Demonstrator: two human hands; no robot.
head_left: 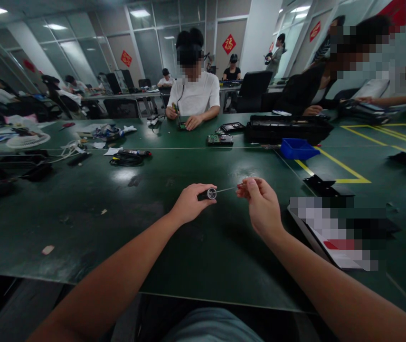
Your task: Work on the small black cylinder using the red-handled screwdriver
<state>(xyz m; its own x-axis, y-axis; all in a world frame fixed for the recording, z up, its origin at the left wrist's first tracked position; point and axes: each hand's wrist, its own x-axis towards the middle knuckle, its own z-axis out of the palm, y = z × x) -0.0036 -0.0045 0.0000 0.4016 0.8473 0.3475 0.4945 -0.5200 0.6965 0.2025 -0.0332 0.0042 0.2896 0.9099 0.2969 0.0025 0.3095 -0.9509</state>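
Note:
My left hand [189, 202] is closed around a small dark cylinder [211, 193] whose round, pale end with inner spokes faces me. From that end a thin pale rod [226, 190] runs toward the fingertips of my right hand [261, 202]. The right fingers are pinched together around something slender, mostly hidden by them; whether it is the rod's other end I cannot tell. Both hands are held above the green tabletop [195, 256], a short gap apart.
Bundled black cable [127, 157] lies to the left. Beyond are a circuit board [220, 139], a long black housing [288, 128] and a blue bin [298, 149]. Black brackets [329, 185] and a partly blurred white-and-red item [334, 237] lie at right. A person in white [195, 95] works opposite.

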